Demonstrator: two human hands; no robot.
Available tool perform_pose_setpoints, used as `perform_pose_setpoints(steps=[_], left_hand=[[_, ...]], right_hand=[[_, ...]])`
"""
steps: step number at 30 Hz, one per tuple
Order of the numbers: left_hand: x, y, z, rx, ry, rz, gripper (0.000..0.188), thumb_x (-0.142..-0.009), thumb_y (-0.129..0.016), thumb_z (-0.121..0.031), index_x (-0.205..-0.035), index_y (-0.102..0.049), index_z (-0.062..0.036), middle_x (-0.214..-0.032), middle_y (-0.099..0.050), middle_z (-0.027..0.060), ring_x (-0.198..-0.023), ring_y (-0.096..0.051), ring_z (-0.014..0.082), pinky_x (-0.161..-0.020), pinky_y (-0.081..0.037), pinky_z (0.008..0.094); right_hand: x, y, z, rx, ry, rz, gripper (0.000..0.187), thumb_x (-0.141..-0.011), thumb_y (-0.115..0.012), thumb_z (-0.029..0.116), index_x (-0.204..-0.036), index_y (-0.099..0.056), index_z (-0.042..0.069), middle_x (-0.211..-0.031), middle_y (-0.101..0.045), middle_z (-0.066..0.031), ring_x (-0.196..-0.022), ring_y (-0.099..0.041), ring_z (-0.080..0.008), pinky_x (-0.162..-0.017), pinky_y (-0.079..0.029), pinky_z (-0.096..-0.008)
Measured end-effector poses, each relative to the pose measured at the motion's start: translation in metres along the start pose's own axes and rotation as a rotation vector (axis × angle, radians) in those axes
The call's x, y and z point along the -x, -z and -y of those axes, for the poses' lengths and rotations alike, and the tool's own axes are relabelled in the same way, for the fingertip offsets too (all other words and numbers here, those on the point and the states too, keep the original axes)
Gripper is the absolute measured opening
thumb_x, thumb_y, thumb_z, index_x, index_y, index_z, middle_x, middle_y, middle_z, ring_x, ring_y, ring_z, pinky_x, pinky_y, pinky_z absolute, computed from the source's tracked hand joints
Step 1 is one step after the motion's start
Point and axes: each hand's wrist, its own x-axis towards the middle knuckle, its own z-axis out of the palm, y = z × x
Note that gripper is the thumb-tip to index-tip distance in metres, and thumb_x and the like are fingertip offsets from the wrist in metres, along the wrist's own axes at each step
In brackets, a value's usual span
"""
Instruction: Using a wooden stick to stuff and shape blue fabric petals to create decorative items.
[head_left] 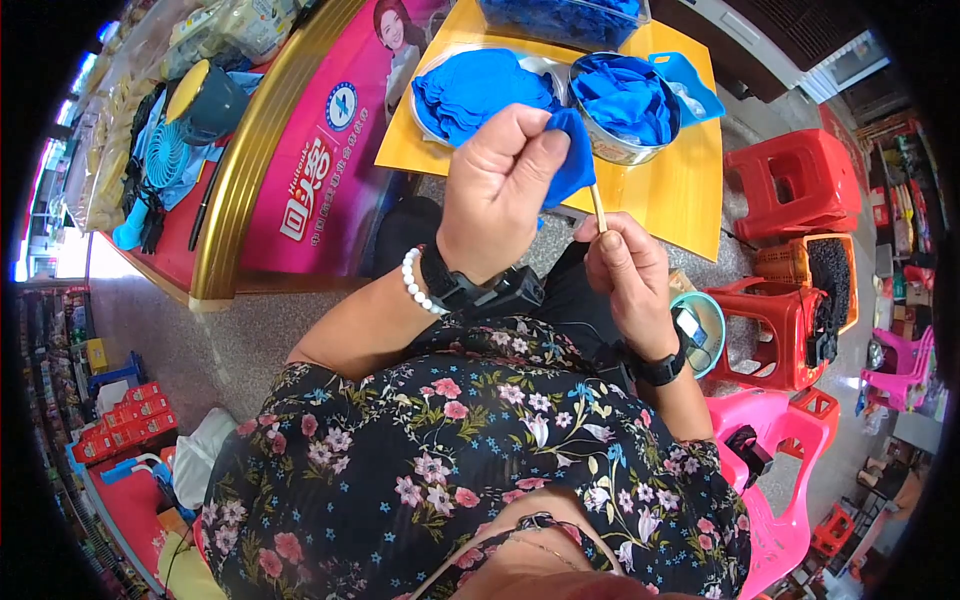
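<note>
My left hand is raised in front of the yellow table, thumb and fingers closed on a small blue fabric piece. A thin pale wooden stick runs from my right hand up to the lower edge of that fabric. The right fingers are wrapped round the stick's lower part. Whether the stick's tip is fixed to the fabric is hidden behind it. Just beyond, a heap of blue fabric pieces fills a pale round container, and a round tin beside it holds more crumpled blue pieces.
Both containers stand on the yellow table, with a clear plastic box and a light-blue plastic holder. Red stools, a pink chair and a pale green bucket stand right. A gold-edged pink counter stands left.
</note>
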Motion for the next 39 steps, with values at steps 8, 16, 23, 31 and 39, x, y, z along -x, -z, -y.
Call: perform_pose_setpoints(steps=[8, 16, 23, 31, 39], left_hand=[[0.009, -0.002, 0.001, -0.056, 0.028, 0.053, 0.012, -0.096, -0.05, -0.015, -0.094, -0.058, -0.0058, -0.076, -0.055, -0.0066, -0.064, -0.042, -0.0021, -0.054, -0.034, 0.0134], [0.002, 0.0, -0.011, 0.106, 0.219, -0.056, 0.037, -0.099, -0.04, -0.036, -0.104, -0.06, -0.0053, -0.073, -0.057, -0.0029, -0.057, -0.046, 0.0005, -0.049, -0.033, 0.0147], [0.016, -0.007, -0.006, 0.083, 0.25, 0.036, 0.028, -0.097, -0.047, -0.029, -0.107, -0.059, -0.0051, -0.069, -0.051, -0.0069, -0.055, -0.04, -0.0015, -0.048, -0.03, 0.0147], [0.021, -0.013, -0.006, 0.138, 0.291, 0.063, 0.031, -0.097, -0.047, -0.032, -0.11, -0.056, -0.0058, -0.069, -0.05, -0.0069, -0.056, -0.04, -0.0009, -0.047, -0.03, 0.0158], [0.009, -0.004, -0.006, 0.08, 0.139, -0.06, 0.023, -0.097, -0.048, -0.022, -0.1, -0.059, -0.0014, -0.086, -0.059, -0.0021, -0.075, -0.049, 0.0012, -0.066, -0.041, 0.0172]], right_hand=[[0.0, 0.0, -0.006, -0.083, -0.023, 0.02, 0.026, -0.098, -0.044, 0.023, -0.099, -0.058, 0.001, -0.06, -0.04, 0.0061, -0.051, -0.033, -0.002, -0.045, -0.026, -0.0181], [0.004, 0.004, -0.001, 0.117, -0.053, 0.067, 0.022, -0.098, -0.045, 0.019, -0.099, -0.058, 0.002, -0.065, -0.041, 0.0061, -0.055, -0.033, -0.0021, -0.048, -0.027, -0.0184], [0.001, -0.002, 0.0, 0.027, -0.041, -0.005, 0.022, -0.098, -0.045, 0.019, -0.099, -0.058, 0.002, -0.064, -0.041, 0.0064, -0.054, -0.033, -0.0017, -0.047, -0.026, -0.0179], [-0.001, 0.002, 0.004, 0.069, -0.051, 0.05, 0.024, -0.098, -0.044, 0.021, -0.098, -0.058, 0.002, -0.064, -0.04, 0.0073, -0.053, -0.032, -0.0012, -0.047, -0.025, -0.0173], [0.004, 0.004, 0.004, 0.033, -0.1, 0.03, 0.024, -0.098, -0.044, 0.022, -0.099, -0.058, 0.002, -0.062, -0.039, 0.0071, -0.052, -0.032, -0.0013, -0.046, -0.025, -0.0175]])
